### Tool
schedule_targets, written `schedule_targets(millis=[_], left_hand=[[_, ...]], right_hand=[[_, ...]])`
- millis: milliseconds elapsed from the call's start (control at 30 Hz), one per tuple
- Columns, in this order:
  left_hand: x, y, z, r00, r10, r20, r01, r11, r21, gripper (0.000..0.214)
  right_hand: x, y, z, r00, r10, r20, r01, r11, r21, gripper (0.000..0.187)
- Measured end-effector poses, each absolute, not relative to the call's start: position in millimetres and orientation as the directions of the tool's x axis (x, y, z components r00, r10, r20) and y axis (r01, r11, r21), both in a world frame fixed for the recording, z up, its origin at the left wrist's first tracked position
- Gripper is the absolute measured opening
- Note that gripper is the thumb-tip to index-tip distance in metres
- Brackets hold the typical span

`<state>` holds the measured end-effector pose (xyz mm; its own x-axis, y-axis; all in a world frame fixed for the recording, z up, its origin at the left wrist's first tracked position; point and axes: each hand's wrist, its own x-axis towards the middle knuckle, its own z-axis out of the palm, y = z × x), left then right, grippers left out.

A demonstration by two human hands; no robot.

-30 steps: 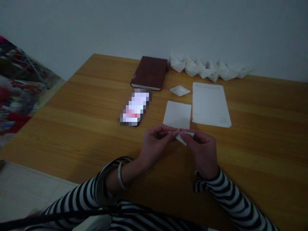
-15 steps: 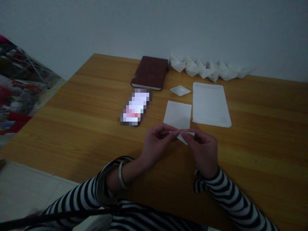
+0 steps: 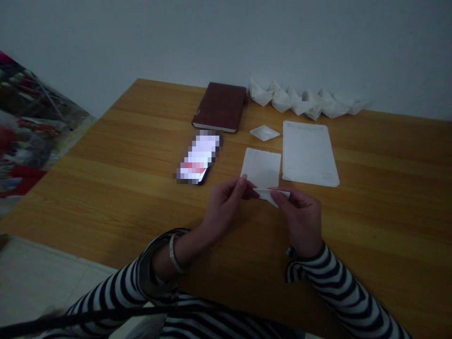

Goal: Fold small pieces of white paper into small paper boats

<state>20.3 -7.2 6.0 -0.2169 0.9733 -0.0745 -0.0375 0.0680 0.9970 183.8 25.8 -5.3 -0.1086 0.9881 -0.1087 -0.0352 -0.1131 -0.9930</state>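
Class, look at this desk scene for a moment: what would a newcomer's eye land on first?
The person's left hand and right hand pinch a folded piece of white paper near the front of the wooden table. Along the far edge, a row of white paper boats stands beside a dark red notebook.

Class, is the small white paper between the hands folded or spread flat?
Folded: the small white paper held between the left hand and right hand shows a pointed triangular fold, not a flat sheet.
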Motion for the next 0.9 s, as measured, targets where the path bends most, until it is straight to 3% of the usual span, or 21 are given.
schedule_targets(millis=[300,400,500,633,900], left_hand=[[20.7,-9.1,4.5,-0.160,0.986,0.033,0.191,-0.002,0.982,0.022],[22.2,-10.0,4.9,-0.169,0.985,-0.022,0.107,0.041,0.993,0.026],[23.0,-9.1,6.2,-0.186,0.979,-0.082,-0.017,0.080,0.997,0.042],[21.3,-7.5,7.5,-0.182,0.980,-0.083,-0.049,0.075,0.996,0.047],[20.5,-9.8,3.6,-0.146,0.987,0.064,0.194,-0.035,0.980,0.023]], right_hand=[[181.2,23.7,-5.0,-0.144,0.970,-0.196,-0.091,-0.211,-0.973,0.013],[180.7,22.8,-6.9,-0.164,0.964,-0.210,-0.086,-0.226,-0.970,0.014],[181.1,23.8,-9.1,-0.155,0.966,-0.208,-0.088,-0.224,-0.971,0.015],[182.9,27.2,-9.7,-0.125,0.966,-0.225,-0.104,-0.238,-0.966,0.015],[185.0,28.3,-6.1,-0.128,0.968,-0.217,-0.093,-0.230,-0.969,0.016]])
